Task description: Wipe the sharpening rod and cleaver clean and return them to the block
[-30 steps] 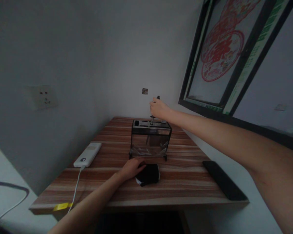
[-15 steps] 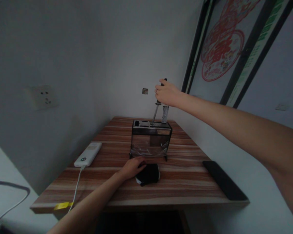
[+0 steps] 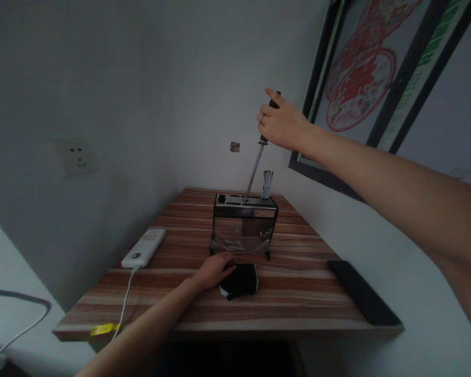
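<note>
A knife block [image 3: 241,210] with a dark top and clear sides stands on the wooden table. My right hand [image 3: 283,121] is closed around the black handle of a honing steel [image 3: 255,170]. Its thin metal rod slants down, and the tip meets the block's top at a hole. A light grey, patterned handle [image 3: 267,184] sticks up from the right end of the block. Low in front, my left hand [image 3: 216,269] lies with fingers stretched out at the edge of a small black folded piece [image 3: 239,281] with white edges, close to the block's foot.
At the left of the table [image 3: 298,309] lies a white power bank [image 3: 145,248] with a cable [image 3: 126,298] and a yellow tag [image 3: 103,329]. A black phone-like slab [image 3: 363,290] rests at the right edge. Walls stand close on both sides.
My right hand has risen and moved slightly right, drawing more of the honing steel's rod up out of the block. My left hand has stayed in place.
</note>
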`<control>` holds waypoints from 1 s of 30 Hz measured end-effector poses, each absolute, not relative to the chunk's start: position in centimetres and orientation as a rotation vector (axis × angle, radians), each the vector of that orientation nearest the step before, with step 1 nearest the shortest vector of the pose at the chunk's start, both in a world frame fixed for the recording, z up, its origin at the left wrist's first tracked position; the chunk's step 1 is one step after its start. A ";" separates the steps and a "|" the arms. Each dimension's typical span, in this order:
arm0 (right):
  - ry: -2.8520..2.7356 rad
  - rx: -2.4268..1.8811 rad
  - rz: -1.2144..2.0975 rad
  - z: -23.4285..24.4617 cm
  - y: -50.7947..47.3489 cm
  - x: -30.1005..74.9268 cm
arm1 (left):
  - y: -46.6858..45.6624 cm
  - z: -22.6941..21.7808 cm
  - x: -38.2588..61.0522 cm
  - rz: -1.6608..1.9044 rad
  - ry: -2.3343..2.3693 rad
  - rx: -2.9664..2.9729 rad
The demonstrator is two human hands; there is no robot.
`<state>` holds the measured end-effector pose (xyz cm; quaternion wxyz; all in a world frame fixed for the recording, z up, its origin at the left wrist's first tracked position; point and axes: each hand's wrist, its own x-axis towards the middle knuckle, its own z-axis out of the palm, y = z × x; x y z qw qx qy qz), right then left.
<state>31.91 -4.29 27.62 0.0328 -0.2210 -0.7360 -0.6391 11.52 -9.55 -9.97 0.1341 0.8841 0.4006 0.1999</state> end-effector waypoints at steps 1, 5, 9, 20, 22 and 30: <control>-2.250 -0.699 -1.960 28.1 -4.6 32.3 | -9.6 -10.0 11.5 0.580 1.161 2.562; -2.149 -0.820 -2.004 29.4 -6.0 34.3 | -9.5 -10.1 11.5 0.577 1.169 2.556; -2.048 -1.050 -1.994 28.7 -7.8 36.8 | -9.5 -10.1 11.5 0.582 1.156 2.546; -2.021 -1.730 -0.971 13.7 -16.0 42.6 | -9.5 -10.1 11.5 0.584 1.166 2.413; -2.001 -1.631 -0.393 9.7 -18.4 42.9 | -9.5 -10.1 11.7 0.579 1.203 2.364; -1.414 -1.223 1.298 -8.9 -27.0 35.6 | -11.2 -8.4 11.7 0.574 1.209 2.124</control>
